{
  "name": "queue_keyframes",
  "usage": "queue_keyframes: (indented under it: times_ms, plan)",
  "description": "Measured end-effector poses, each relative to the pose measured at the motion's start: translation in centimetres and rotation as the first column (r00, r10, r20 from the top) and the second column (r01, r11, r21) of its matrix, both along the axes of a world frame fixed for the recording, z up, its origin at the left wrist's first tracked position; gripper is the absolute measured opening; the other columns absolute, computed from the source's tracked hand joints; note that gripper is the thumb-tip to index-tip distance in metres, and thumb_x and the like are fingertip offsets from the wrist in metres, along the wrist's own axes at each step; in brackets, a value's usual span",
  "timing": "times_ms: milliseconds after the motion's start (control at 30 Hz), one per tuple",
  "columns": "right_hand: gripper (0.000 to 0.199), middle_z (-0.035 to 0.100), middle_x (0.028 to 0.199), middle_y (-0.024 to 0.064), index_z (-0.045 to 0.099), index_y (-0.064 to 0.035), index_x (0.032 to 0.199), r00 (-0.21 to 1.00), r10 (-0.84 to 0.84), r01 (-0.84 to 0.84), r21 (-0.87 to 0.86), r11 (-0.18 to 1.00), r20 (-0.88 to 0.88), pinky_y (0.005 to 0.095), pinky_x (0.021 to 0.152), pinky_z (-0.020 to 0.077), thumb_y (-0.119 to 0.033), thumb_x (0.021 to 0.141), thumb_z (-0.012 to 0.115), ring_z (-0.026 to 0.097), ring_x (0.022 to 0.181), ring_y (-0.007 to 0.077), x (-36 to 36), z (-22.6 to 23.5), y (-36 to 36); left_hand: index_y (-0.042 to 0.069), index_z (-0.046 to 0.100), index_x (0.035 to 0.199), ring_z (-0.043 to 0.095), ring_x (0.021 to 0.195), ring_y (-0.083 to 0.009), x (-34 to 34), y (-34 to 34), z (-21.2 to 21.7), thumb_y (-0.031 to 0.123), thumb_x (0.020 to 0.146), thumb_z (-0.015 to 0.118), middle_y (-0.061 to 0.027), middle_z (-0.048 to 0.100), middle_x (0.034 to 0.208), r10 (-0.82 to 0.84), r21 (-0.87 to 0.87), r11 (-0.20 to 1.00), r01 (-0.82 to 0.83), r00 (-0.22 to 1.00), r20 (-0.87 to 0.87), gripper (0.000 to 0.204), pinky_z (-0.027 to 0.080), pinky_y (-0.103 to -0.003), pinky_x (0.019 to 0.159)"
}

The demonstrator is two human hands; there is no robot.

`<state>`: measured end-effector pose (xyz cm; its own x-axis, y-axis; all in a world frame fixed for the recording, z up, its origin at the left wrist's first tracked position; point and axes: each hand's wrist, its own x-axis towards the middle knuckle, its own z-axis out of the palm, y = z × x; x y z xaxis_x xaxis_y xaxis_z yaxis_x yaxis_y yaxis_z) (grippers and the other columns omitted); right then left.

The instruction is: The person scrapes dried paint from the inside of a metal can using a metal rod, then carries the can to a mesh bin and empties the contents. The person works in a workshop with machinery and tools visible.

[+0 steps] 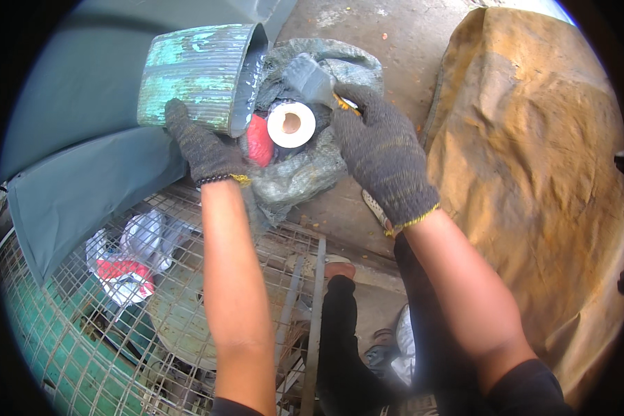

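Observation:
My left hand [201, 142], in a dark knitted glove, grips the lower side of a ribbed metal bin [194, 76] with worn turquoise paint. The bin lies tipped, its mouth facing right. In my gloved right hand [388, 149] is a flat grey scraper [309, 79], slightly blurred, with a bit of yellow at its handle. The blade points up and left, just right of the bin's mouth. Beneath both hands lies an open grey woven sack [301, 177]. A white roll [306, 126] with a brown core and a red packet [259, 141] rest in it.
A rusty wire mesh rack [187, 326] stands at the lower left, with white and red plastic bags [135, 256] beneath the mesh. Dark grey sheeting [83, 97] hangs at the left. A large brown tarpaulin cover [527, 159] bulks at the right. Concrete floor [395, 41] shows behind.

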<state>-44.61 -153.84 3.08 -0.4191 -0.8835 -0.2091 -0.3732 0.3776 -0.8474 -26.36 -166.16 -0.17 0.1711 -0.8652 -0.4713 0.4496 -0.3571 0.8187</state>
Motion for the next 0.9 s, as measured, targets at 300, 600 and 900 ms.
queue_keyframes:
  times_ms: [300,600,900]
  plan:
    - [0.03,0.07,0.095,0.0206,0.069,-0.0075,0.118,0.829,0.55,-0.533,0.149,0.833,-0.105,0.0397,0.077,0.0565,-0.017,0.09,0.067,0.066,0.084,0.0403,-0.3,-0.4,-3.1,0.006,0.04,0.153,0.047,0.136,-0.0315,1.2,0.7,-0.2,0.058,0.1,0.052,-0.0152,0.049,0.148,-0.02,-0.059,0.998,0.016,0.998,-0.065,0.075,0.039,-0.047,0.114]
    - [0.011,0.056,0.069,0.0013,0.066,-0.0076,0.096,0.385,-0.311,-0.016,0.343,0.939,0.869,0.0258,0.045,0.0404,-0.018,0.098,0.064,0.051,0.053,0.0109,1.8,-3.4,-4.5,0.008,0.039,0.149,0.054,0.126,-0.0301,0.6,0.7,-2.3,0.047,0.1,0.058,-0.0148,0.052,0.138,0.015,-0.112,0.994,-0.016,1.0,-0.004,0.066,0.046,-0.048,0.108]
    - [0.013,0.054,0.07,-0.0016,0.063,-0.0092,0.092,0.752,0.346,-0.255,-0.238,0.937,0.561,0.0241,0.047,0.0363,-0.021,0.095,0.068,0.047,0.056,0.0086,1.9,-4.7,-1.9,0.006,0.038,0.15,0.054,0.126,-0.0281,1.1,0.3,-5.4,0.037,0.101,0.06,-0.0138,0.051,0.139,0.019,-0.22,0.974,0.056,0.945,0.326,0.061,0.045,-0.046,0.109]
